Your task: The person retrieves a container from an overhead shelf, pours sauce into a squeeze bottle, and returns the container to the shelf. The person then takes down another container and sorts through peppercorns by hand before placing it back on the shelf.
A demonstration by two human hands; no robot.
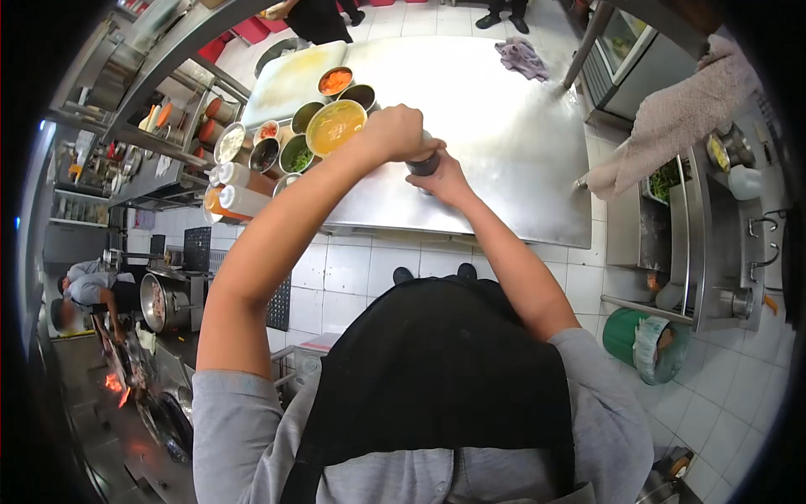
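Over the steel table (520,168), both hands are on one small dark cylinder (423,164), which looks like a jar or mill. My right hand (447,181) wraps round its dark body. My left hand (396,134) is closed at its other end, next to a pale part, its fingers mostly hidden. Left of my left hand stands a container of orange-yellow liquid (336,126). Around it are a bowl of chopped orange pieces (336,81), a container of chopped greens (296,157) and other small containers.
Squeeze bottles (243,200) stand at the table's left front corner, a white cutting board (294,82) behind. A purple cloth (521,59) lies at the back right. A towel (672,118) hangs at right, above a green bin (625,340). Another person (92,286) is by flames at far left.
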